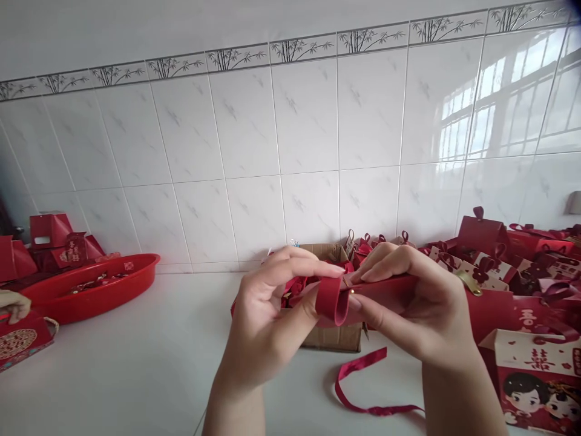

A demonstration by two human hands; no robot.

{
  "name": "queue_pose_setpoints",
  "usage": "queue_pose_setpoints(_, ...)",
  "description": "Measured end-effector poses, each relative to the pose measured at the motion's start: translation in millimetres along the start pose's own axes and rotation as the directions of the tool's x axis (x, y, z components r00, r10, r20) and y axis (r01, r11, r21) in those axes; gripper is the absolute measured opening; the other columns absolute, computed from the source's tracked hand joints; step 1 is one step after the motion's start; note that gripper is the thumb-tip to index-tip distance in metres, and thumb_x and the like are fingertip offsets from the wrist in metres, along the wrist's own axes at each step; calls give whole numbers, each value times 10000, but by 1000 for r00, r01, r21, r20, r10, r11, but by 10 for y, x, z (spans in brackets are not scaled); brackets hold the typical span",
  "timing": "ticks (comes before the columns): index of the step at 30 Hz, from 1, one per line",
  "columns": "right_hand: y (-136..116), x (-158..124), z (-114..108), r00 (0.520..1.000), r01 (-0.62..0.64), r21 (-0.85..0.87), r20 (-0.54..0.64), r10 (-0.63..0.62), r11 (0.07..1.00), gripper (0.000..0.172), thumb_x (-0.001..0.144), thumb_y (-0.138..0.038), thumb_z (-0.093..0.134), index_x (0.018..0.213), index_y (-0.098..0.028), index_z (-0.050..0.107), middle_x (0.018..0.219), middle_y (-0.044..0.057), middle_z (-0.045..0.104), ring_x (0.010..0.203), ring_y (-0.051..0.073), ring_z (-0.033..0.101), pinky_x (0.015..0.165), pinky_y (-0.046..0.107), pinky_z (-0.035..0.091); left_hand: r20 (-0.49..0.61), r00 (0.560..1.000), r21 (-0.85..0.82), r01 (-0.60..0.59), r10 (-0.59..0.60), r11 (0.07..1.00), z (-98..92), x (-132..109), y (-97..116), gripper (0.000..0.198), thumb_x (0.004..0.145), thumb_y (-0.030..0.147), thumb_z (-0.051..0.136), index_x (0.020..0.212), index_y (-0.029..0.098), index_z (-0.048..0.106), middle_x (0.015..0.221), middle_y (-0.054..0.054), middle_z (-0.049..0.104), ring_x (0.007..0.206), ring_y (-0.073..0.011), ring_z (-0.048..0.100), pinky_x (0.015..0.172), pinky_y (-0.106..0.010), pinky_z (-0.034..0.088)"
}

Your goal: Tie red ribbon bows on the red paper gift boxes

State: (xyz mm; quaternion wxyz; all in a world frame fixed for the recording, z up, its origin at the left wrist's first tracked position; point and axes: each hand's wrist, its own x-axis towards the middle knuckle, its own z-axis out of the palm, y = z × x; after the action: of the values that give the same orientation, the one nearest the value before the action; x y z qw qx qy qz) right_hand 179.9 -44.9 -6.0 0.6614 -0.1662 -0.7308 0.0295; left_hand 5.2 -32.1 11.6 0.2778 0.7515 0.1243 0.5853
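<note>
Both my hands are raised over the white counter and pinch one red leather-like strap [336, 298] with a small gold rivet. My left hand [267, 315] grips its curled left end between thumb and fingers. My right hand [408, 297] holds the strap's right part, fingers closed over its top. A dark red ribbon [363, 387] trails from the strap down onto the counter. Just behind my hands stands an open cardboard box [333, 336] with red pieces in it.
A pile of red gift boxes [512, 266] fills the right side, one with a cartoon couple [540, 381] at the front. At the left are a red oval tray [91, 290], more red boxes [49, 239] and another person's hand [13, 304]. A tiled wall stands behind.
</note>
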Motion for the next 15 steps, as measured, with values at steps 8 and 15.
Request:
queue_pose_setpoints(8, -26, 9, 8, 1000, 0, 5, -6, 0, 1000, 198, 728, -95, 707, 795, -208, 558, 710, 14, 614, 630, 155, 562, 523, 293, 447, -63, 998, -12, 16, -16, 1000, 108, 0, 2, 105, 844, 182, 635, 894, 214, 721, 892, -65, 741, 926, -223, 693, 712, -297, 612)
queue_pose_setpoints(15, -28, 12, 8, 1000, 2, 4, -5, -2, 1000, 198, 728, -93, 706, 796, -211, 562, 703, 8, 601, 631, 155, 554, 527, 295, 445, -221, 975, 0, 21, -20, 1000, 221, -14, 22, 66, 805, 218, 678, 795, 204, 742, 778, -54, 746, 829, -228, 715, 585, -266, 613)
